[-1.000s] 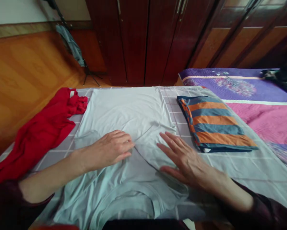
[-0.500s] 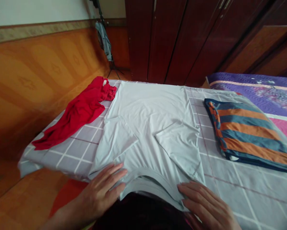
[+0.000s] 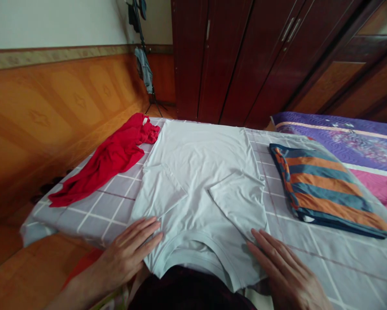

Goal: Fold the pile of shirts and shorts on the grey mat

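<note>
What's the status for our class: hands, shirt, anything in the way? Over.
Pale shirt: spread, sleeves folded inward. Left hand, right hand: open, at its opposite shoulders. Red garment close on left, striped garment apart on right, neither covering shirt.

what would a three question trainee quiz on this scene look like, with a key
1. True or false: both sleeves of the white shirt lie folded in over its body.
2. Which lies to the right of the shirt? a) red garment b) folded striped garment c) jeans
3. Fill in: the left hand and right hand are at the shirt's ____ end.

Key: 1. true; 2. b; 3. collar
</note>
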The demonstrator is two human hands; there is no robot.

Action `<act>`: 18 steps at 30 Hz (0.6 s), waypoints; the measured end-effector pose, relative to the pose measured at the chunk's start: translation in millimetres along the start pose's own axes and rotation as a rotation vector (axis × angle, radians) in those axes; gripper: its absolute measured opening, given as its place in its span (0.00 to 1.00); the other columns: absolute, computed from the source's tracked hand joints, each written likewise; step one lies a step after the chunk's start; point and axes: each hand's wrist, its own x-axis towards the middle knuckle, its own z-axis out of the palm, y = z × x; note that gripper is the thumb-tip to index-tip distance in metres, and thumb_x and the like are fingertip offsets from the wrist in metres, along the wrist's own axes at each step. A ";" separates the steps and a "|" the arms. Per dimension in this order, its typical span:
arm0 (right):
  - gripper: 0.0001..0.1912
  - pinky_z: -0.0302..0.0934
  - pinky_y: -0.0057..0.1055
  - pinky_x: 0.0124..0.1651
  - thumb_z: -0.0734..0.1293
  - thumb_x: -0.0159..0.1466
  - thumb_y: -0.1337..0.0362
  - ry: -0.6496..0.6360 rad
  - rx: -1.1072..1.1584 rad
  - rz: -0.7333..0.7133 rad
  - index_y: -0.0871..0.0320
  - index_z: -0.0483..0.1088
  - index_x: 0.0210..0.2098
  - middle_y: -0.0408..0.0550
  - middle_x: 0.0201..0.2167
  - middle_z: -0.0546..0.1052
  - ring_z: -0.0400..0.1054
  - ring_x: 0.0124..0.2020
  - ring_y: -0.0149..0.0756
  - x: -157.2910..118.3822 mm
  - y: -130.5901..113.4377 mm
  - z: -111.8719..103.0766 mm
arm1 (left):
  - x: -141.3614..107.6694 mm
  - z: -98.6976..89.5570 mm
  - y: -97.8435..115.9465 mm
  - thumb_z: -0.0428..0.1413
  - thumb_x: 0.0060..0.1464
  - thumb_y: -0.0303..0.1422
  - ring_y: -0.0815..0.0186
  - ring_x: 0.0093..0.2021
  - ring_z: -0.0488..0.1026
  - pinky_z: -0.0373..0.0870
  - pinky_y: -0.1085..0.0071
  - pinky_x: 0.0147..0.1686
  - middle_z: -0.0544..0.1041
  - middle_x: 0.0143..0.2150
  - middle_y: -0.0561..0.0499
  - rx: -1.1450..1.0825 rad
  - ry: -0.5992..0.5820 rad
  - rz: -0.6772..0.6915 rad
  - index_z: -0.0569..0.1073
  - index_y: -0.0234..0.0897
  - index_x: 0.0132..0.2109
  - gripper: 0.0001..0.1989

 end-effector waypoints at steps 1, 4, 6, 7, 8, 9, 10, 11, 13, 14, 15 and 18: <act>0.24 0.68 0.42 0.51 0.59 0.59 0.70 0.027 0.011 -0.017 0.55 0.67 0.55 0.53 0.58 0.68 0.65 0.57 0.48 2.8 2.6 0.2 | -0.1 -0.4 -2.6 0.46 0.54 0.18 0.57 0.62 0.61 0.64 0.60 0.60 0.70 0.58 0.44 -0.038 0.014 0.014 0.67 0.37 0.58 0.26; 0.20 0.67 0.41 0.52 0.58 0.56 0.76 0.100 0.079 -0.055 0.55 0.71 0.43 0.52 0.53 0.73 0.67 0.55 0.43 12.7 10.1 -2.5 | 1.4 -4.4 -8.0 0.47 0.55 0.21 0.59 0.61 0.63 0.66 0.63 0.58 0.70 0.59 0.45 -0.097 0.019 -0.019 0.64 0.38 0.61 0.26; 0.19 0.68 0.38 0.51 0.57 0.54 0.76 0.114 0.139 -0.042 0.54 0.70 0.40 0.51 0.50 0.76 0.69 0.52 0.40 18.2 14.1 -4.9 | 2.6 -4.7 -10.8 0.44 0.52 0.16 0.59 0.62 0.61 0.64 0.61 0.60 0.66 0.62 0.46 -0.044 0.001 -0.085 0.60 0.39 0.64 0.33; 0.18 0.68 0.37 0.50 0.57 0.54 0.76 0.111 0.157 -0.025 0.54 0.70 0.39 0.51 0.49 0.76 0.70 0.52 0.39 20.3 15.5 -5.3 | 2.9 -3.7 -12.6 0.43 0.49 0.14 0.59 0.63 0.60 0.64 0.61 0.60 0.65 0.63 0.47 -0.010 -0.004 -0.106 0.60 0.40 0.64 0.36; 0.18 0.68 0.37 0.49 0.56 0.54 0.76 0.107 0.168 -0.008 0.54 0.70 0.38 0.51 0.48 0.77 0.70 0.51 0.39 21.8 16.6 -5.2 | 3.0 -2.3 -14.9 0.42 0.47 0.13 0.60 0.63 0.60 0.64 0.61 0.60 0.65 0.63 0.48 0.014 -0.002 -0.115 0.60 0.41 0.64 0.38; 0.18 0.69 0.37 0.48 0.56 0.53 0.76 0.099 0.177 -0.001 0.54 0.70 0.37 0.51 0.47 0.77 0.71 0.50 0.39 22.7 17.2 -4.6 | 3.1 -1.0 -17.8 0.41 0.46 0.12 0.61 0.63 0.61 0.64 0.62 0.60 0.67 0.62 0.49 0.021 0.016 -0.107 0.62 0.42 0.63 0.38; 0.18 0.69 0.36 0.47 0.56 0.53 0.76 0.090 0.189 -0.003 0.54 0.69 0.36 0.51 0.45 0.78 0.72 0.48 0.39 23.1 17.4 -4.0 | 3.4 -0.6 -21.0 0.41 0.46 0.12 0.63 0.62 0.63 0.65 0.64 0.59 0.69 0.60 0.50 0.013 0.034 -0.089 0.64 0.43 0.62 0.38; 0.18 0.70 0.35 0.46 0.56 0.52 0.76 0.083 0.209 -0.011 0.54 0.69 0.36 0.51 0.44 0.78 0.73 0.47 0.39 23.1 17.3 -3.8 | 4.1 -1.7 -24.3 0.40 0.45 0.12 0.64 0.60 0.65 0.66 0.66 0.58 0.71 0.59 0.52 -0.005 0.050 -0.070 0.67 0.44 0.60 0.38; 0.18 0.70 0.32 0.44 0.56 0.52 0.76 0.056 0.266 -0.024 0.53 0.69 0.36 0.51 0.42 0.79 0.74 0.43 0.37 22.6 16.3 -7.2 | 6.9 -9.4 -30.2 0.41 0.45 0.13 0.66 0.56 0.70 0.68 0.70 0.56 0.74 0.55 0.54 -0.057 0.063 -0.047 0.70 0.46 0.57 0.37; 0.18 0.70 0.32 0.44 0.56 0.53 0.76 0.038 0.287 -0.017 0.53 0.69 0.36 0.50 0.41 0.79 0.74 0.42 0.37 22.4 15.7 -11.2 | 8.7 -15.8 -32.2 0.42 0.45 0.14 0.67 0.54 0.72 0.69 0.72 0.54 0.75 0.54 0.55 -0.087 0.049 -0.037 0.71 0.47 0.56 0.36; 0.18 0.70 0.31 0.44 0.56 0.53 0.76 0.020 0.297 -0.003 0.52 0.69 0.36 0.50 0.41 0.79 0.74 0.42 0.36 22.5 15.1 -16.9 | 10.4 -22.9 -33.4 0.43 0.45 0.16 0.67 0.52 0.74 0.70 0.74 0.53 0.76 0.54 0.56 -0.116 0.020 -0.033 0.72 0.48 0.56 0.35; 0.18 0.70 0.28 0.42 0.57 0.55 0.75 0.003 0.316 -0.005 0.49 0.70 0.39 0.47 0.41 0.79 0.74 0.41 0.35 23.7 14.5 -37.4 | 10.3 -41.2 -31.4 0.46 0.46 0.19 0.66 0.48 0.76 0.72 0.76 0.50 0.76 0.53 0.58 -0.194 -0.088 -0.021 0.70 0.52 0.57 0.33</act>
